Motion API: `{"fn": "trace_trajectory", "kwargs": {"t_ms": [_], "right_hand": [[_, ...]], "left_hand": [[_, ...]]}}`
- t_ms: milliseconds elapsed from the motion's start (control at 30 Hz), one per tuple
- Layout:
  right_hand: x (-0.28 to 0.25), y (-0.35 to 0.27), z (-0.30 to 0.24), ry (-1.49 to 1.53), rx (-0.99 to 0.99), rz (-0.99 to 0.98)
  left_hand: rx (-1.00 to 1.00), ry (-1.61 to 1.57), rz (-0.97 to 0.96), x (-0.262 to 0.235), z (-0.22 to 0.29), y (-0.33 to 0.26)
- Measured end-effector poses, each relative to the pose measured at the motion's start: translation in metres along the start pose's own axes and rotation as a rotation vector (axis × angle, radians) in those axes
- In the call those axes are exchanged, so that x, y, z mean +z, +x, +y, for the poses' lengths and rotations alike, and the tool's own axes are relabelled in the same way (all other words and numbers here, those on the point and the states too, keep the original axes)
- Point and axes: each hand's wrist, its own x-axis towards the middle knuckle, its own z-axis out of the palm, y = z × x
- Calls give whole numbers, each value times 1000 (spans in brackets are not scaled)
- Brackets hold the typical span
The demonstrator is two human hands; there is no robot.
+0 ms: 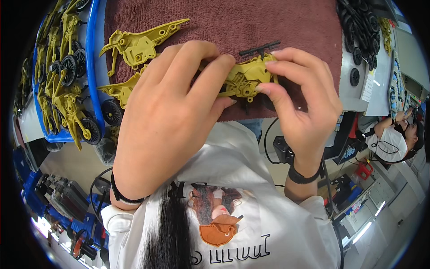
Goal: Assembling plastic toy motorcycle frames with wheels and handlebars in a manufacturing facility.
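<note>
Both hands hold a yellow toy motorcycle [248, 78] over a reddish-brown cloth [215, 20]. A black handlebar piece [260, 48] sticks out from its far side. My left hand [165, 105] closes on its left end, covering much of that part. With thumb and fingertips, my right hand [307, 92] pinches the right end. Beyond my left hand lies a loose yellow motorcycle body half [139, 47]. Another yellow part [123, 89] shows partly beside that hand, near a black spoked wheel [112, 112]; whether they are joined is hidden.
A blue-rimmed tray [92, 58] at the left holds several yellow toy motorcycles with black wheels. Black wheels [357, 56] and a pile of black parts [358, 20] lie at the right. Farther right, a co-worker [392, 141] sits in a white top.
</note>
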Motion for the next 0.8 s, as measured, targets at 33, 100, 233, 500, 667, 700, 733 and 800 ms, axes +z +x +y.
{"fn": "trace_trajectory", "kwargs": {"t_ms": [33,100,233,500,667,700,733,800], "right_hand": [[0,0,0,1,1,-1],[1,-2,-2,23,78,-10],[7,-4,-5,-9,93,3],[10,-3,-10,-29,118,37],[18,-8,-16,-3,181,77],[19,-11,-16,67,210,109],[22,-17,-15,239,258,137],[17,-21,-16,542,241,207]], "left_hand": [[-11,-16,6,1,1,-1],[-24,-29,12,3,2,-2],[-80,31,44,9,9,-10],[-100,46,78,12,11,-11],[-93,59,77,14,9,-13],[-87,61,81,13,9,-12],[-73,41,80,12,9,-12],[-47,-40,115,8,9,-12]]}}
